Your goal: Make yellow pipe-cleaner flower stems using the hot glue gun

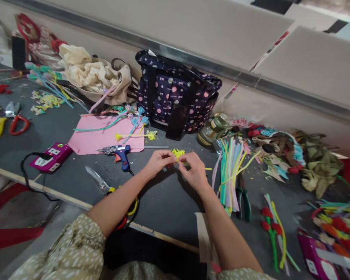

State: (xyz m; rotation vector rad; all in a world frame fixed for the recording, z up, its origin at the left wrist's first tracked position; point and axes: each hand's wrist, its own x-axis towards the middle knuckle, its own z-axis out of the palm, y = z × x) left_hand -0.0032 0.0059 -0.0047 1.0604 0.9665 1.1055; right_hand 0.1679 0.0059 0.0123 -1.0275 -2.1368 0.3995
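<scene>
My left hand [162, 161] and my right hand [193, 168] meet over the dark table, thumbs and fingers closed in a pinch. Between them they hold a yellow pipe cleaner [208, 168], whose end sticks out to the right; the fingertips hide most of it. Just beyond the fingers are short yellow fuzzy bits [177, 153]; whether these lie on the table or belong to the held piece, I cannot tell. Left of my hands rests a blue glue gun [123, 155]. A bundle of pastel pipe cleaners [230, 171] lies to the right.
Scissors [99, 179] lie partly under my left forearm. Behind stand a dark patterned bag [175, 87], a phone [177, 122] and a green-brown jar [214, 130]. Pink paper [87, 134] bears pipe-cleaner flowers. A purple power strip [54, 157] is left; green-handled pliers [244, 202] lie right.
</scene>
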